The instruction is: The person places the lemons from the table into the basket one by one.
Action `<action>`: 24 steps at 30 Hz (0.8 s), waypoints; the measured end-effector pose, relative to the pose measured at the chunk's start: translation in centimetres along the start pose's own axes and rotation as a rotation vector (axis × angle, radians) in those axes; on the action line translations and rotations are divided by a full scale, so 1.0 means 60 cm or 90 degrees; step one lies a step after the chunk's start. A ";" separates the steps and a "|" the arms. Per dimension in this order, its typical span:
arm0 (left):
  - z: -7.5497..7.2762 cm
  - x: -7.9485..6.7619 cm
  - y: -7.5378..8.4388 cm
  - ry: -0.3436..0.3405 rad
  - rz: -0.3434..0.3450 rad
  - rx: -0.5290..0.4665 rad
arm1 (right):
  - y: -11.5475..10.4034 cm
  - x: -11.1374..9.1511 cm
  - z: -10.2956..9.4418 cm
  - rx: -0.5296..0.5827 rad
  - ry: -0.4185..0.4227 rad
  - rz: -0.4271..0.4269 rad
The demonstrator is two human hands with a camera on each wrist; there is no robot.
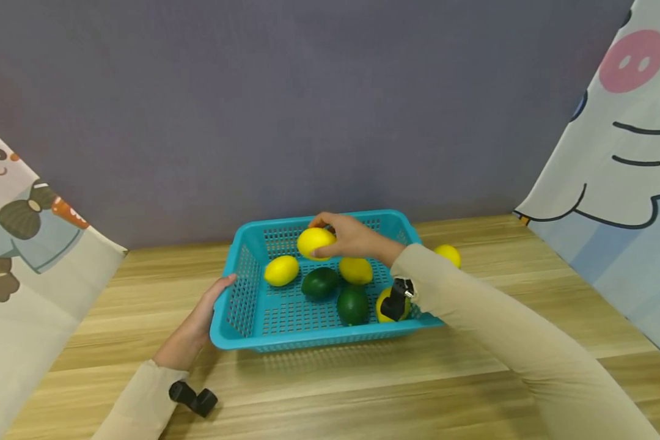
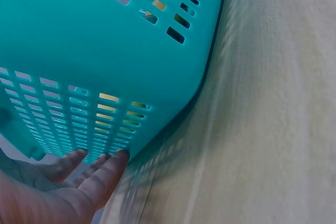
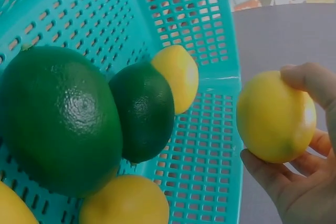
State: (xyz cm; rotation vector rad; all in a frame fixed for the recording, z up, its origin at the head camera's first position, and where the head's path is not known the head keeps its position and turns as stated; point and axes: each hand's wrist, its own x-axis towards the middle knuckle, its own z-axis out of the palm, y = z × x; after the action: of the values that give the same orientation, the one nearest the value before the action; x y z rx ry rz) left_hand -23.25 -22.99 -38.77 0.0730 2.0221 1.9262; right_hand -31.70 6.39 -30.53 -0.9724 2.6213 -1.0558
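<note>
My right hand (image 1: 352, 235) pinches a yellow lemon (image 1: 312, 242) between thumb and fingers, above the back part of a blue-green plastic basket (image 1: 330, 338). In the right wrist view the held lemon (image 3: 270, 116) appears beside the basket's perforated wall. Inside the basket lie two dark green, avocado-like fruits (image 1: 320, 283) and several lemons (image 1: 281, 271); my right wrist partly covers one lemon (image 1: 384, 305). My left hand (image 1: 206, 311) holds the basket's left side, thumb at the rim. In the left wrist view its fingers (image 2: 102, 179) touch the outer wall.
Another yellow fruit (image 1: 448, 255) sits on the wooden tabletop (image 1: 286, 397) right of the basket, partly hidden by my right sleeve. A grey panel (image 1: 330, 110) rises behind the basket. Cartoon-printed cloths (image 1: 610, 159) hang at both sides.
</note>
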 end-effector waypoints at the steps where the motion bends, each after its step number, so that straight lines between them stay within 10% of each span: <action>1: -0.001 0.001 0.000 0.000 0.000 0.000 | 0.000 0.002 0.002 -0.007 -0.006 -0.006; 24: -0.006 0.003 -0.005 0.008 0.001 0.001 | -0.041 0.047 0.077 -0.159 -0.308 -0.163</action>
State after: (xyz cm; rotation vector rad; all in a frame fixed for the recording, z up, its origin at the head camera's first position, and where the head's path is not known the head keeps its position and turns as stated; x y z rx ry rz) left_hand -23.44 -23.30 -39.11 0.0631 2.0325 1.9315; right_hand -30.96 0.70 -32.02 -1.4382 2.2951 -0.4509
